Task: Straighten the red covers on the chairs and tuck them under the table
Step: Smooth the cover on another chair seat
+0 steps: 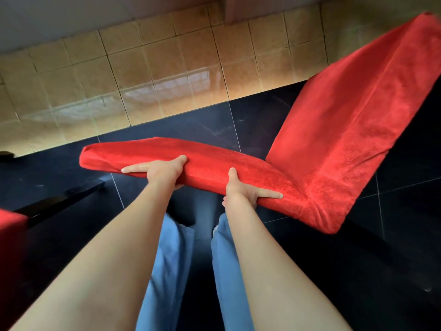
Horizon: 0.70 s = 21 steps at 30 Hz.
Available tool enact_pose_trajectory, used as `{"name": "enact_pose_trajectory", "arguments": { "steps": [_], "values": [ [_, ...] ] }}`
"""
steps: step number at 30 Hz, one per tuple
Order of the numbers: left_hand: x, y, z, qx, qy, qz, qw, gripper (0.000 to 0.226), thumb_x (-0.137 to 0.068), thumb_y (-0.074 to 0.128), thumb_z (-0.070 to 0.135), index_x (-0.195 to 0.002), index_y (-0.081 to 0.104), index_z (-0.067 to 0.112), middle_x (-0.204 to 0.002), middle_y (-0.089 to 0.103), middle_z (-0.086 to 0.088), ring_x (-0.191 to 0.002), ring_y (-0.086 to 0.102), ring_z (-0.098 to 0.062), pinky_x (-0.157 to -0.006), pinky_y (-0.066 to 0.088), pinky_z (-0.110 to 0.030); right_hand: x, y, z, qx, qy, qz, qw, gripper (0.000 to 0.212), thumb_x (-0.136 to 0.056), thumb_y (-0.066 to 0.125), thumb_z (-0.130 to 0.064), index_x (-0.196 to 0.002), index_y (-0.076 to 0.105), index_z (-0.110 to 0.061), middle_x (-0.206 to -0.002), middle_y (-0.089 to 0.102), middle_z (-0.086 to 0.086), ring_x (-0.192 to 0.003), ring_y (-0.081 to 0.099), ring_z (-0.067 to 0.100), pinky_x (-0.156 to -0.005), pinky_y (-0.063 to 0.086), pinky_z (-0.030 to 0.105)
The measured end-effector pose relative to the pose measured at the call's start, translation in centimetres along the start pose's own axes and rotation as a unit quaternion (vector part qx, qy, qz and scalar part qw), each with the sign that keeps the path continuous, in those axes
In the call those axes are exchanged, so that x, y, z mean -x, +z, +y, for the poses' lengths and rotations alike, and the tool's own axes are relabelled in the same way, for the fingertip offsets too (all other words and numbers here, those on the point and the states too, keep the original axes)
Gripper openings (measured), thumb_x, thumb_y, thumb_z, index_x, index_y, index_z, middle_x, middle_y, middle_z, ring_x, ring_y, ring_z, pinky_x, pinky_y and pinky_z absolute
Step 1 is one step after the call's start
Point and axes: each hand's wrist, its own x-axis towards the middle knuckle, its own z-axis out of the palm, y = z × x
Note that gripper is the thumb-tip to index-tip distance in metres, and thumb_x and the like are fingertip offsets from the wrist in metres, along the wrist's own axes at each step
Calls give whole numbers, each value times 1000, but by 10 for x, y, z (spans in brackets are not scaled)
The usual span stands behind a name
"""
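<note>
Both hands hold the top edge of a chair back dressed in a red cover [214, 163], seen from straight above. The left hand [160, 170] grips the rail left of its middle: thumb laid over the far side, index finger stretched leftward along the near face, the other fingers curled underneath. The right hand [241, 189] grips the same rail further right, thumb up on top, index finger pointing rightward along the fabric, the rest wrapped below. Each grip is clamped on the covered rail, the two hands set apart along it.

The cover is plush, bright red and smooth over the rail, with slight puckering at the corner where it meets a second red-covered chair [353, 120]. The held rail's long axis runs from left to lower right. The second chair's red surface runs from that corner toward the upper right.

Below lie dark floor tiles [205, 125]; beyond them tan tiles [143, 68]. Blue trousers [171, 259] show between the forearms. Another red patch [9, 235] sits at the left edge.
</note>
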Motion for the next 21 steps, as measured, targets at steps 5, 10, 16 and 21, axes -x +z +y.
{"name": "enact_pose_trajectory", "arguments": {
  "steps": [5, 10, 16, 21],
  "values": [
    [0, 0, -1, -5, 21, -11, 1000, 81, -73, 78, 41, -133, 43, -1, -104, 40, -15, -78, 59, -36, -39, 48, -32, 3, -2, 1, -8, -7, 13, 1000, 117, -80, 71, -53, -153, -8, -8, -116, 59, 23, -90, 67, 37, -87, 55, 46],
    [5, -9, -3, -9, 35, -68, 997, 76, -77, 74, 47, -127, 47, -4, -103, 51, -17, -62, 58, -31, -49, 54, -34, 7, -10, 12, 18, -53, 34, 998, 128, -82, 70, -50, -140, -41, -21, -72, 52, 6, -64, 62, 27, -76, 58, 46],
    [12, -42, -38, -38, 150, -122, 980, 94, -87, 64, 46, -145, 12, -6, -122, 56, -19, -95, 67, -36, -89, 53, -41, 31, 0, 36, 155, -150, 159, 963, 106, -86, 61, -54, -154, -13, -21, -127, 57, 22, -114, 57, 41, -92, 44, 45],
    [1, -104, -73, -83, 299, 33, 950, 93, -76, 78, 35, -145, 23, 3, -139, 30, -20, -121, 44, -40, -101, 35, -40, 56, 40, 49, 310, -298, 158, 889, 96, -81, 71, -48, -154, 12, -26, -128, 51, 18, -117, 49, 37, -86, 44, 42]
  ]
}}
